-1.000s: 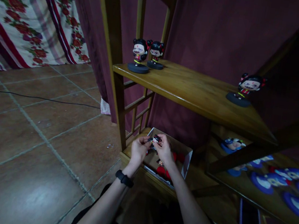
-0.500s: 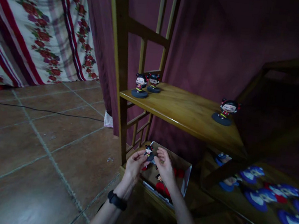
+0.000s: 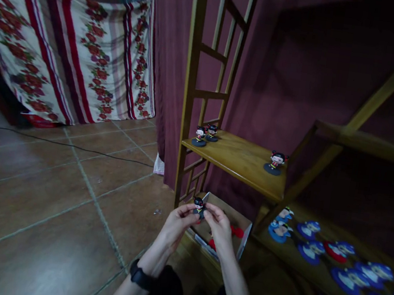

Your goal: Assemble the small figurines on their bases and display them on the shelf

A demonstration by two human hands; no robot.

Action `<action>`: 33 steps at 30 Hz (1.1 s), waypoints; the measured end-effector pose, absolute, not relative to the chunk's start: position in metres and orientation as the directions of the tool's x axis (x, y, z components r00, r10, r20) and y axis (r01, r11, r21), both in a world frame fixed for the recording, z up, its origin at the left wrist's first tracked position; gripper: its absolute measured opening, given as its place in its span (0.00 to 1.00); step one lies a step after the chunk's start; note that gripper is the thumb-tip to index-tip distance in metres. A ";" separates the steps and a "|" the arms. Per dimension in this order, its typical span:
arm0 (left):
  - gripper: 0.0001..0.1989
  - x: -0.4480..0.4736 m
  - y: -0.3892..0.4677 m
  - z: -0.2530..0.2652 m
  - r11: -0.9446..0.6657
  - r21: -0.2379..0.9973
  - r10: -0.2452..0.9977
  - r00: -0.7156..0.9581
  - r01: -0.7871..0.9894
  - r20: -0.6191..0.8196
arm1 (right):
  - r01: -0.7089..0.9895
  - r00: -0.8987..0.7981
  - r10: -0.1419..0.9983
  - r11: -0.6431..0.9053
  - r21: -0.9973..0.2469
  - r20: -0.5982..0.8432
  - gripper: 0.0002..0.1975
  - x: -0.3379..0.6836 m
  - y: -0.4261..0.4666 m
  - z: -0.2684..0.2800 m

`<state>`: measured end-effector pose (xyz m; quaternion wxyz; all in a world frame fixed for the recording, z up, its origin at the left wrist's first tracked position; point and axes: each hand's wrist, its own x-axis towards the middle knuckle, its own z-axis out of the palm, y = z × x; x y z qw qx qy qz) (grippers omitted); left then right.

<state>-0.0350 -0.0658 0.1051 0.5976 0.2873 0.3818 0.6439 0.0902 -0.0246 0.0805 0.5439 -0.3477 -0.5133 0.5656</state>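
Note:
Between my two hands is a small figurine (image 3: pixel 198 205) with black hair buns and a dark round base. My left hand (image 3: pixel 179 222) pinches it from the left, and my right hand (image 3: pixel 218 225) grips its base from the right. Below them sits an open cardboard box (image 3: pixel 246 232) with red items inside, partly hidden by my hands. On the wooden shelf (image 3: pixel 239 161) above, two similar figurines stand close together at the left, one in front (image 3: pixel 199 136) and one behind (image 3: pixel 212 133). A third figurine (image 3: pixel 276 162) stands at the shelf's right end.
Several blue-based figurines (image 3: pixel 310 250) stand on a lower shelf at the right. The upright wooden frame (image 3: pixel 190 83) borders the shelf's left side. A dark cable (image 3: pixel 108 155) crosses the tiled floor, and a floral cloth (image 3: pixel 85 53) hangs behind it.
My right hand has closed in and now holds the figurine's base together with my left. The view has shifted, so the shelf sits lower and looks farther off.

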 end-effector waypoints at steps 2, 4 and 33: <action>0.20 -0.035 -0.078 0.117 -0.023 0.862 0.992 -0.119 -0.506 -0.044 | -0.262 -0.148 0.975 0.123 -0.957 0.166 0.18 0.091 -0.038 0.097; 0.22 -0.033 -0.088 0.128 -0.053 0.882 0.993 -0.117 -0.468 -0.002 | -0.268 -0.132 0.979 0.117 -0.956 0.157 0.17 0.093 -0.051 0.112; 0.20 -0.023 -0.134 0.225 -0.091 0.768 0.996 -0.061 -0.634 0.067 | -0.315 -0.144 0.923 0.299 -0.901 0.356 0.18 0.107 -0.108 0.216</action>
